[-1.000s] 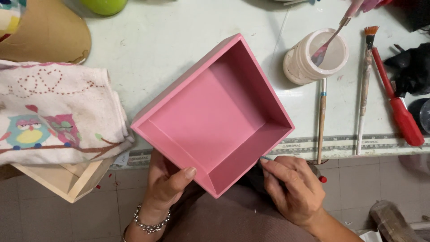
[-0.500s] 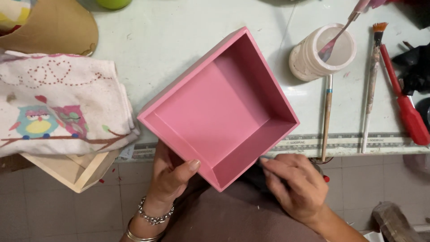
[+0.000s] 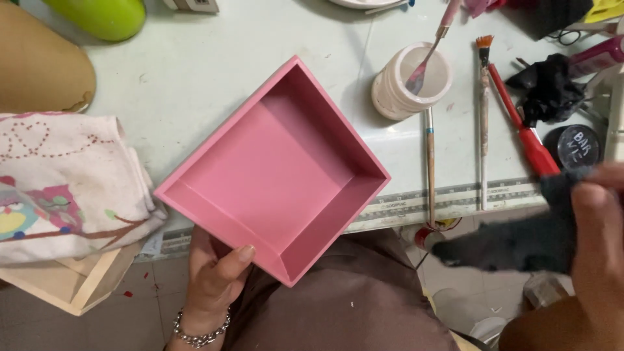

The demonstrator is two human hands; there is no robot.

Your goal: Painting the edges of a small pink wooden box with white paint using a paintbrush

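**Holding the pink tray, dark cloth raised beside it**

Starting at your left, a printed cloth with an owl pattern (image 3: pixel 62 188) lies folded on the table edge, on top of an unpainted wooden tray (image 3: pixel 78 286) that pokes out below it. Your left hand (image 3: pixel 214 276) grips the near corner of the pink wooden tray (image 3: pixel 273 172) from underneath, thumb hooked over the rim, so the tray is held half on the table (image 3: pixel 195 58) and half over your lap, turned corner-on like a diamond.

The tray looks evenly pink on every face you can see: floor, inner walls and top rim show no bare wood. I judge the colour coat finished, at least on the inside; the outer walls and underside are hidden, so I cannot speak for those.

Further right, a white pot (image 3: pixel 411 81) stands with a brush in it, and two more brushes (image 3: pixel 482 123) lie beside a red-handled tool (image 3: pixel 530 140). No brush is in your hands.

At the far right, your right hand (image 3: pixel 598 234) is blurred, fingers closed around a dark grey cloth (image 3: pixel 513 240) held in the air, well apart from the tray. The cloth has not touched the tray, so any wiping or rubbing of the pink surface seems not yet done.
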